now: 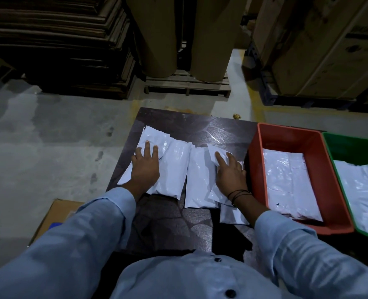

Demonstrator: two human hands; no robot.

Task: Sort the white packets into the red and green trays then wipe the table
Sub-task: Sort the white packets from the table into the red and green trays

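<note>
Several white packets lie on the dark table (222, 130). My left hand (145, 167) rests flat, fingers spread, on the left pile of packets (174, 160). My right hand (230, 171) presses flat on a small packet (216, 194) atop the right group, beside a long packet (197, 180). Another packet (230, 214) pokes out under my right wrist. The red tray (258, 169) stands right of the packets and holds white packets (288, 182). At the far right, the green tray (349, 145) also holds white packets (364, 195).
A cardboard box (55, 212) sits on the floor at the table's left. Beyond the table are a wooden pallet (187, 83) with two large brown rolls (211, 39), stacked boards at left and big cartons at right. Grey concrete floor lies to the left.
</note>
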